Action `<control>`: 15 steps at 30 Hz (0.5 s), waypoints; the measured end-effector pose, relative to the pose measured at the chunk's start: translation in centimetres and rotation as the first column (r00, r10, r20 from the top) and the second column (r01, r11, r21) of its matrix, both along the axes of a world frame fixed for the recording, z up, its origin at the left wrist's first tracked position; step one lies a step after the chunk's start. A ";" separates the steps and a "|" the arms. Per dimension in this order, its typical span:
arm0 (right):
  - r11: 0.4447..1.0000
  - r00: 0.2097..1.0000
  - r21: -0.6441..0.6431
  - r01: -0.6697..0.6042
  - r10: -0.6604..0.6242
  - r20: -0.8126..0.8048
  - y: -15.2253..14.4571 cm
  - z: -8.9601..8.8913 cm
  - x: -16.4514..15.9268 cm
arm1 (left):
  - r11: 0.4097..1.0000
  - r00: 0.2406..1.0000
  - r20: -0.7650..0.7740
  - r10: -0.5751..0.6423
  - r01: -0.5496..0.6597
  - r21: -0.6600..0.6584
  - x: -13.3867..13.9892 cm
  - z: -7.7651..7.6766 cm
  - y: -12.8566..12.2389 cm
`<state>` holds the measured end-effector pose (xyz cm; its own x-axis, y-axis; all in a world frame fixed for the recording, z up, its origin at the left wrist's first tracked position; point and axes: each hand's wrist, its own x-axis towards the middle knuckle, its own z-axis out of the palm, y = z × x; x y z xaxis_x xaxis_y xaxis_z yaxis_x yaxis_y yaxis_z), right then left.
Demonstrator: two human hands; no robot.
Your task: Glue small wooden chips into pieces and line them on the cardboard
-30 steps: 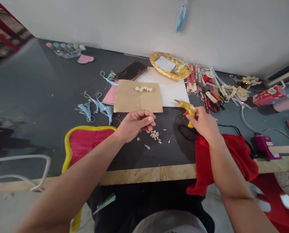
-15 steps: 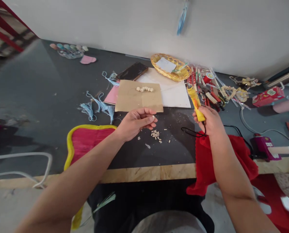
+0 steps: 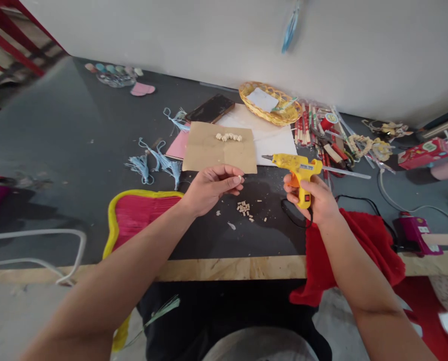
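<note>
Currently grips a yellow plastic glue gun (image 3: 284,160) by the handle in the right hand (image 3: 319,199), with thumb and fingers wrapped round it, in front of the bench's (image 3: 77,150) rear edge. Points the dark metal nozzle (image 3: 267,157) toward the bench's left end, near the front edge of a white rectangular sheet (image 3: 271,138). Carries a slender translucent glue stick (image 3: 350,172) projecting from the back of the gun toward the bench's right end. Pinches a tiny whitish piece (image 3: 240,178) between thumb and fingertips of the half-curled left hand (image 3: 212,190), near the front edge of a tan rectangular paper (image 3: 209,155). Cannot tell the exact shape of the piece, partly covered by the fingers. Bears a curved row of knobbly cream-coloured pieces (image 3: 228,137) on the tan paper, toward its rear edge. Includes a loose pile of small cream-coloured cylinders (image 3: 242,208) between the tan paper and the bench's front edge. Has a fluffy red cloth (image 3: 363,235) draped over that front edge, under the right forearm.
</note>
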<state>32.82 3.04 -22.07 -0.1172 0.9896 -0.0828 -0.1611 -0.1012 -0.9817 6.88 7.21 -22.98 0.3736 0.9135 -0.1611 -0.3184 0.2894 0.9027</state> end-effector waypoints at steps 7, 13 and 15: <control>0.981 0.985 0.128 -0.146 0.132 0.112 -1.0 -0.1 -1.2 | 1.000 0.999 0.040 0.028 -0.028 -0.002 -0.1 -0.1 0.2; 0.958 0.959 0.194 -0.212 0.165 0.232 -1.2 0.3 -1.8 | 1.000 0.999 0.033 0.014 -0.014 0.000 -0.1 0.0 0.1; 0.956 0.954 0.199 -0.215 0.162 0.251 -1.2 0.2 -1.8 | 1.000 0.999 0.032 0.001 -0.001 0.005 0.0 0.0 0.0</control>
